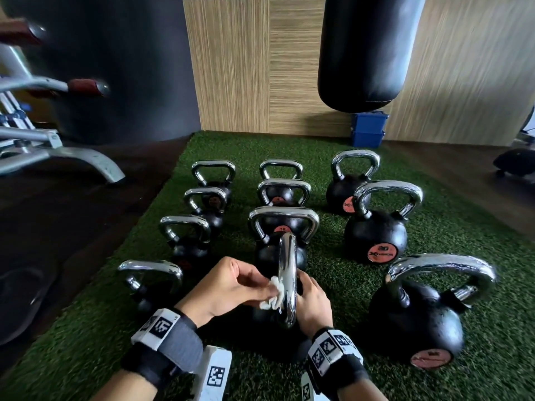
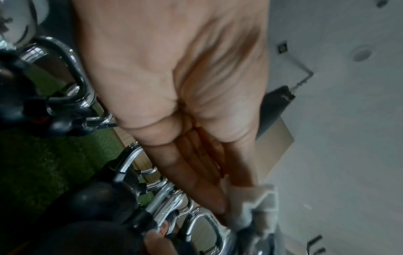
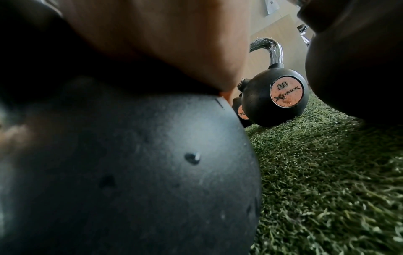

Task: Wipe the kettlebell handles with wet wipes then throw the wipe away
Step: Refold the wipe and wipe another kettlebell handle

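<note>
A black punch bag [image 1: 364, 53] hangs over a green turf mat [image 1: 333, 146] where chrome-handled kettlebells stand in three rows, a "20" [image 3: 274, 96] among those on the right. The nearest middle kettlebell [image 1: 278, 322] is turned so its handle [image 1: 287, 280] shows edge-on between the hands, and the right hand [image 1: 312, 305] rests against the handle's right side with its fingers hidden behind the chrome, so I cannot tell their grip. The left hand [image 1: 228, 287] pinches a crumpled white wipe [image 1: 273, 295] between thumb and fingers, pressing it to the handle's left side.
</note>
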